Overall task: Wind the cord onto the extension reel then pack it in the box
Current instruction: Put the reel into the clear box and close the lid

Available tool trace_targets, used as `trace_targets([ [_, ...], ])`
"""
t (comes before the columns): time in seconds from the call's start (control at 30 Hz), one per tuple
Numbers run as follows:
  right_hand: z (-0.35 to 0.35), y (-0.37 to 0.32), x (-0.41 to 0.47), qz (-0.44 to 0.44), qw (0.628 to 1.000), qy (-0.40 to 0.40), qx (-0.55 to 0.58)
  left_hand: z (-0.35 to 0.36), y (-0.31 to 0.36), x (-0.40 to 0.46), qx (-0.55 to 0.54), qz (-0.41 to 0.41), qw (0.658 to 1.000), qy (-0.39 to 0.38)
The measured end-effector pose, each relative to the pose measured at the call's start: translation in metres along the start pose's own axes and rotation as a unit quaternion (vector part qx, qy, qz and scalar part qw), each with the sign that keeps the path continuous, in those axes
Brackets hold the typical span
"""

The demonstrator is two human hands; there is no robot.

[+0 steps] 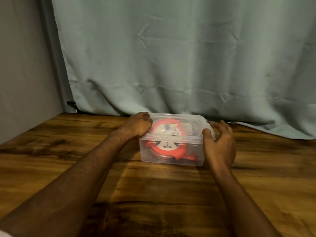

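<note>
**Both hands at a lidded clear box with the reel inside**

A clear plastic box [172,152] sits on a dark, streaky wooden table [171,194], a little right of centre and towards the far edge. Its clear lid [191,122] is on top. Through the lid and the near wall shows the red extension reel [168,130], lying flat inside with its white round face up. A dark loop of cord [161,155] shows low against the near wall, under the red rim of the reel, and a red part lies at the bottom towards the right corner.

The person's two bare forearms reach in from the near edge, one on each side of the box. The left hand [136,125] is on the left end of the box at lid height, its fingers curled over the lid's left edge. A small red piece shows just beside the box under this wrist; what it is cannot be told. The right hand [218,139] is at the right end, its thumb touching the near right corner of the lid, the fingers spread and loosely bent around that end. Whether those fingers touch the box cannot be told.

Behind the table hangs a creased pale green curtain [179,57], its hem lying on the far edge. A grey wall [22,65] stands at the left.
</note>
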State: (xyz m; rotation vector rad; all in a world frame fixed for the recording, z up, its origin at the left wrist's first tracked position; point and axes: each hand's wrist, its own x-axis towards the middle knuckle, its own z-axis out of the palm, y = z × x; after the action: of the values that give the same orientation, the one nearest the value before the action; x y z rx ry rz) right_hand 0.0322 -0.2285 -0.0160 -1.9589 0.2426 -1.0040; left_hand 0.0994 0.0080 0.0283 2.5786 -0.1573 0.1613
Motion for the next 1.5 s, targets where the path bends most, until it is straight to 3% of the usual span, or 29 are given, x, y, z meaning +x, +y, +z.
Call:
trace_targets([
  [0.1,0.0,-0.02,0.039,-0.138,0.958,-0.183,-0.17,0.0,-0.002,0.004,0.075,0.033,0.997,0.005],
  [0.23,0.028,-0.038,0.072,-0.135,0.859,-0.381,-0.315,-0.004,-0.004,0.003,0.101,0.054,0.993,0.006],
  [0.33,0.039,-0.046,0.083,-0.137,0.811,-0.417,-0.386,-0.015,0.007,0.005,0.184,0.028,0.982,-0.034],
  [0.4,0.039,-0.054,0.088,-0.136,0.795,-0.417,-0.418,-0.019,0.018,0.012,0.231,0.022,0.973,-0.007],
  [0.47,0.039,-0.057,0.093,-0.13,0.791,-0.422,-0.424,-0.012,0.025,0.019,0.212,0.055,0.976,0.013],
  [0.57,0.04,-0.05,0.094,-0.125,0.793,-0.423,-0.42,0.004,0.024,0.028,0.186,0.071,0.979,-0.046],
  [0.67,0.037,-0.041,0.085,-0.114,0.83,-0.402,-0.369,0.004,0.02,0.025,0.154,0.055,0.986,-0.041],
  [0.7,0.037,-0.038,0.08,-0.115,0.849,-0.385,-0.344,0.003,0.019,0.022,0.116,0.053,0.992,-0.009],
  [0.77,0.031,-0.041,0.07,-0.106,0.896,-0.318,-0.29,0.001,0.02,0.011,0.0,0.039,0.991,0.129],
  [0.83,0.022,-0.044,0.065,-0.061,0.957,-0.198,-0.201,-0.002,0.016,-0.003,-0.1,0.021,0.951,0.292],
  [0.87,0.016,-0.044,0.063,-0.027,0.978,-0.139,-0.154,-0.002,0.011,-0.011,-0.157,0.003,0.932,0.326],
  [0.9,0.011,-0.04,0.063,0.01,0.988,-0.104,-0.117,0.0,0.007,-0.018,-0.219,-0.017,0.921,0.321],
  [0.97,0.001,-0.032,0.058,0.114,0.983,-0.126,-0.064,0.01,-0.006,-0.031,-0.333,-0.09,0.908,0.237],
  [1.07,-0.008,-0.016,0.048,0.322,0.912,-0.235,0.1,0.023,-0.011,-0.051,-0.485,-0.192,0.852,0.038],
  [1.1,-0.011,-0.014,0.045,0.367,0.883,-0.255,0.141,0.024,-0.009,-0.054,-0.511,-0.206,0.835,-0.001],
  [1.17,-0.012,-0.007,0.045,0.398,0.862,-0.275,0.15,0.02,-0.008,-0.057,-0.523,-0.211,0.825,-0.027],
  [1.23,-0.012,-0.005,0.049,0.401,0.861,-0.265,0.163,0.016,-0.008,-0.053,-0.526,-0.213,0.823,-0.021],
  [1.3,-0.009,-0.01,0.054,0.354,0.899,-0.217,0.139,0.015,-0.007,-0.053,-0.522,-0.218,0.824,-0.028],
  [1.37,-0.005,-0.013,0.057,0.246,0.954,-0.166,-0.042,0.017,-0.006,-0.053,-0.519,-0.221,0.825,-0.028],
  [1.43,-0.007,-0.023,0.054,0.165,0.959,-0.132,-0.191,0.019,-0.006,-0.052,-0.526,-0.223,0.821,-0.021],
  [1.5,-0.009,-0.03,0.049,0.109,0.955,-0.108,-0.253,0.019,-0.006,-0.053,-0.534,-0.225,0.815,-0.014],
])
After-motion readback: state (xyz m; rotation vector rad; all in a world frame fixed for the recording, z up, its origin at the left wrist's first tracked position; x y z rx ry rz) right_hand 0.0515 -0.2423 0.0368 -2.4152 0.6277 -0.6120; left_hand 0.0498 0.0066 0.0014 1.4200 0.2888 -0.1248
